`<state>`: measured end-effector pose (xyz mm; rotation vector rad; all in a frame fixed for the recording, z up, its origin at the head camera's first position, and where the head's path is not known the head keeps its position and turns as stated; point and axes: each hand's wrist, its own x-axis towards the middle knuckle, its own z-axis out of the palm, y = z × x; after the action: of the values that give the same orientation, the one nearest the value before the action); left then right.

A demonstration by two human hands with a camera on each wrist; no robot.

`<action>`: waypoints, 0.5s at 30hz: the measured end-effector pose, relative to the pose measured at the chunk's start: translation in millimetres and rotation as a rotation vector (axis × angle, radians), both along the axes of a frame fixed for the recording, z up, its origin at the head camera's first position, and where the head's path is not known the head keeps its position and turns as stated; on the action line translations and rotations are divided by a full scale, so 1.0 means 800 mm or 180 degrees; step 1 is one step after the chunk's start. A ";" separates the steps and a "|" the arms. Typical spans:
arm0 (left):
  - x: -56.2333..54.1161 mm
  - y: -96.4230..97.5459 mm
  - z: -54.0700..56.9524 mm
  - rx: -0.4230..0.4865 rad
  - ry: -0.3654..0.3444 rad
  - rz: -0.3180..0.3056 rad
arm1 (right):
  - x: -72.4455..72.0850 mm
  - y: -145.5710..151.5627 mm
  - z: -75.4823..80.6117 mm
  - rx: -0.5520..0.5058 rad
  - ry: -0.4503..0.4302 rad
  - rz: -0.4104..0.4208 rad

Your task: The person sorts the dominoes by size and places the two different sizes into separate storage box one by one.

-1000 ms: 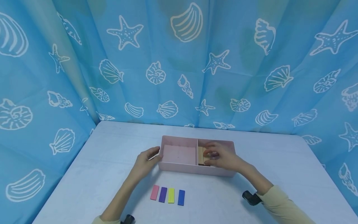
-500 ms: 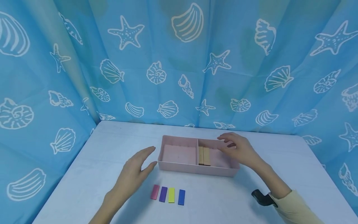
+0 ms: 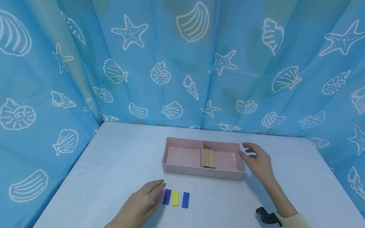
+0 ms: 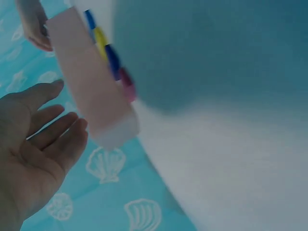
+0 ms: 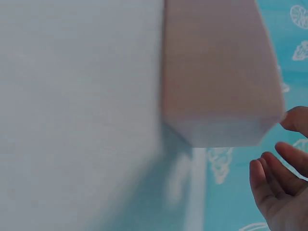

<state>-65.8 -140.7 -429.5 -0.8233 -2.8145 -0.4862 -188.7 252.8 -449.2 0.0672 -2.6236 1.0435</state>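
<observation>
In the head view my left hand (image 3: 139, 204) hovers over the pink block (image 3: 158, 195) at the left end of a row, partly hiding it. Beside that block lie a purple block (image 3: 167, 197), a yellow block (image 3: 175, 198) and a blue block (image 3: 185, 200), all flat and thin. My left fingers look relaxed and hold nothing in the left wrist view. My right hand (image 3: 259, 163) is loosely bent at the right end of a pink two-compartment box (image 3: 203, 173), thumb close to its rim. Two wooden blocks (image 3: 211, 158) lie side by side against the divider in the right compartment.
The box stands toward the back of a white-covered table (image 3: 114, 148). A blue curtain (image 3: 182, 47) with white shell and starfish prints hangs behind and beside it. A black wrist camera (image 3: 266, 216) sits by my right sleeve.
My left hand has left the box's left end and come down toward the front, over the pink block. My right hand has drawn out of the right compartment to the box's right end.
</observation>
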 end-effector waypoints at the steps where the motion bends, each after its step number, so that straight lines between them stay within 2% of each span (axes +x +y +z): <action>1: 0.000 -0.001 -0.003 -0.0053 -0.0014 -0.0005 | 0.001 0.001 -0.005 -0.0041 -0.0029 -0.0048; 8: -0.005 -0.004 -0.020 -0.0387 -0.0396 0.0109 | 0.007 -0.002 -0.028 -0.0529 -0.0208 -0.0205; 15: -0.010 -0.001 -0.027 -0.0627 -0.0763 0.0212 | 0.011 -0.008 -0.032 -0.0818 -0.0594 -0.0107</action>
<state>-74.1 -141.7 -451.1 -0.7469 -3.1400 -0.3203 -179.8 246.1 -474.8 -0.1384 -2.6141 1.4272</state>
